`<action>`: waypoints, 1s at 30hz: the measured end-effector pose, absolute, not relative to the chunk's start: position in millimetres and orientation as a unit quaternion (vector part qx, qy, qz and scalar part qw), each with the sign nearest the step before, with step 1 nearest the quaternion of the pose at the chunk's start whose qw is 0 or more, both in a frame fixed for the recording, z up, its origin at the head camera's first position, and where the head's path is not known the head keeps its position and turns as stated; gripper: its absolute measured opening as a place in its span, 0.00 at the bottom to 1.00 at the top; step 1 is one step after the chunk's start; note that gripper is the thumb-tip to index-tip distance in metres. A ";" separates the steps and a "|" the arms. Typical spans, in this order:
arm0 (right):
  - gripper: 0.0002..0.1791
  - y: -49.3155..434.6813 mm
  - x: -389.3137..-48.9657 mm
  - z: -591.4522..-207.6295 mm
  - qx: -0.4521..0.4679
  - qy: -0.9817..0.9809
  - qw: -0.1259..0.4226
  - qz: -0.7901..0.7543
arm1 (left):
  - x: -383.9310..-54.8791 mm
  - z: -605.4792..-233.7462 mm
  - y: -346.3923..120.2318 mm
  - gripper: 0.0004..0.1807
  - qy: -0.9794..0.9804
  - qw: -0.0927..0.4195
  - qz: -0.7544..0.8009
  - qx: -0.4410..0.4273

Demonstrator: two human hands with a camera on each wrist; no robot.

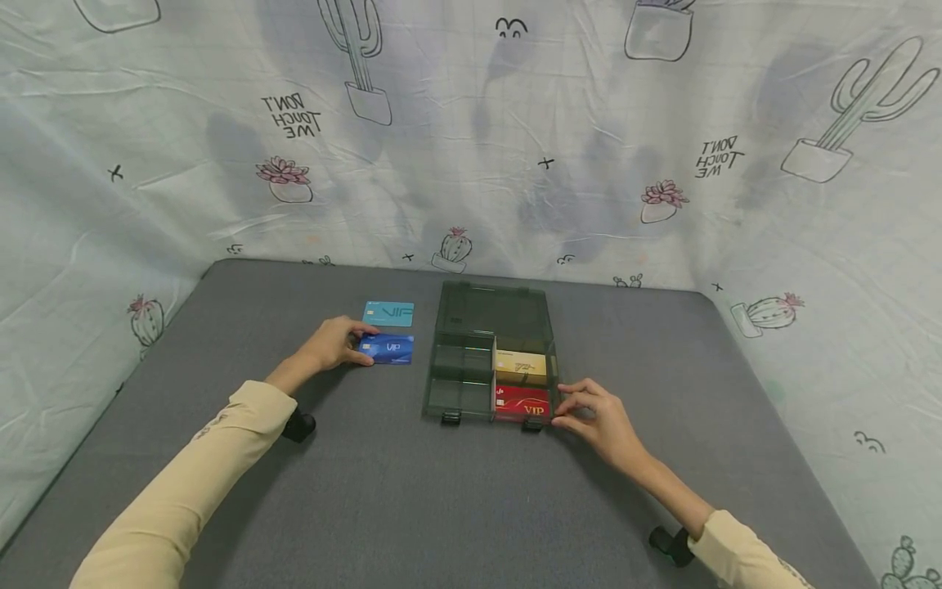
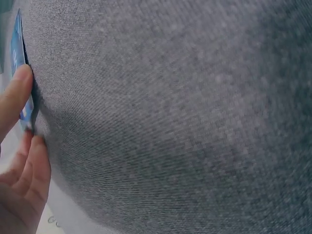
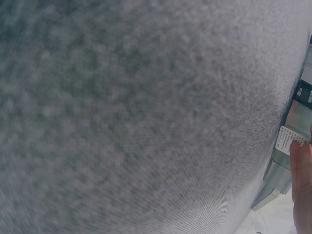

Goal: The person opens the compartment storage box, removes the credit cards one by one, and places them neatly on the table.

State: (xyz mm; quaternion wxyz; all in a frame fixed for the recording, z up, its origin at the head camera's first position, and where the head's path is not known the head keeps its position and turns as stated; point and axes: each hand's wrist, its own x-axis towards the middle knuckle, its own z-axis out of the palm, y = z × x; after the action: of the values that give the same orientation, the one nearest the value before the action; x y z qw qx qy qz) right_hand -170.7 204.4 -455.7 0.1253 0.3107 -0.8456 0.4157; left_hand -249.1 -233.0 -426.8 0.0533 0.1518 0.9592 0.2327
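Observation:
My left hand pinches a dark blue VIP card across its left end, thumb at the near edge and a finger at the far edge. Just beyond it on the grey table lies a light blue card. A dark translucent plastic box stands to the right with its lid folded back. Its right compartments hold a gold card at the back and a red VIP card in front. The fingertips of my right hand touch the box's right side, by a white label.
The grey cloth-covered table extends around the box. Behind and beside it hangs a white curtain printed with cacti. Two black latches sit on the box's front edge.

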 end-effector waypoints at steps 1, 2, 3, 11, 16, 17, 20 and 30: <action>0.11 204.4 -170.7 -455.8 0.310 -0.846 0.126 0.416 | -248.8 -427.2 -232.8 0.28 0.959 0.051 0.233 0.151; 0.11 204.4 -170.7 -455.9 0.310 -0.846 0.126 0.416 | -248.4 -427.6 -232.7 0.28 0.959 0.049 0.235 0.152; 0.11 204.2 -170.6 -455.8 0.309 -0.846 0.126 0.416 | -248.1 -428.3 -232.6 0.28 0.958 0.047 0.237 0.154; 0.10 204.8 -170.4 -456.2 0.305 -0.847 0.124 0.417 | -251.9 -435.6 -241.4 0.33 0.931 0.053 0.312 0.180; 0.10 205.2 -170.8 -456.7 0.307 -0.847 0.124 0.417 | -255.4 -438.9 -248.0 0.31 0.916 0.061 0.347 0.193; 0.10 205.3 -170.9 -456.9 0.307 -0.846 0.123 0.417 | -256.1 -439.5 -249.5 0.31 0.915 0.062 0.347 0.195; 0.10 205.5 -171.2 -457.6 0.309 -0.846 0.125 0.417 | -257.7 -440.6 -252.7 0.30 0.915 0.061 0.347 0.194; 0.11 205.4 -171.2 -458.0 0.308 -0.842 0.121 0.426 | -261.1 -438.5 -255.5 0.29 0.915 0.069 0.350 0.190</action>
State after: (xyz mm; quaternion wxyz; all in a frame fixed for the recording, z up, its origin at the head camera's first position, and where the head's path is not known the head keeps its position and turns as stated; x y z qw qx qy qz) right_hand -171.2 205.4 -458.0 0.1209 0.3082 -0.8417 0.4265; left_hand -261.1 -255.5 -438.5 0.0695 0.1898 0.9146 0.3503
